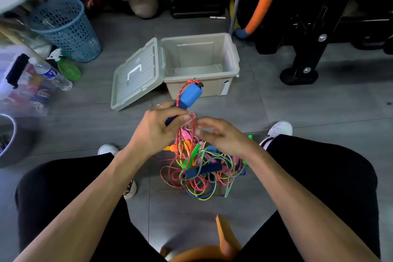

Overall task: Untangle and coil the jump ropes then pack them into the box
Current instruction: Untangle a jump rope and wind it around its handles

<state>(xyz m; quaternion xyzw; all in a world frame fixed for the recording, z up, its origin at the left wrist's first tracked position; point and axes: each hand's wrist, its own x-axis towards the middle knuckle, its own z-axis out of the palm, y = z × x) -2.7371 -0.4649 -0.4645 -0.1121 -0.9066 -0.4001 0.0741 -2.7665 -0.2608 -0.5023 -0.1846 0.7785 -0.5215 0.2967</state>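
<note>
Grey tiled floor (297, 112) is seen from above; the person is seated, dark-clad legs spread at 7 and 5 o'clock, white shoes at 8 and 2 o'clock of the rope pile.

Beige plastic box (231, 57) is set on the floor at 12 o'clock from the hands, open and seen to hold nothing. Its lid (138, 74) is swung out to 9 o'clock of the box, lying tilted with a white handle on top.

Blue mesh basket (68, 30) is noted at 10 o'clock, well apart from the box. A clear water bottle (53, 74) and a green spray bottle (68, 68) are lying just below it. An orange foam tube (261, 4) is leaned up at 1 o'clock.

Tangled jump ropes (202, 172) are heaped on the floor between the legs, at 6 o'clock of the box: pink, yellow, blue, green and speckled cords wound through each other, with dark blue and green handles among them.

Left hand (157, 130) is held above the pile, fingers clenched around a blue handle (191, 94) that is pointed toward 1 o'clock, in front of the box wall. A red speckled cord (180, 93) is looped from the handle's top down past the hand into the pile.

Right hand (221, 136) is placed just beside the left, at its 3 o'clock. Its fingers are blurred; strands are seemingly pinched at the fingertips, though this cannot be told for certain.
</note>
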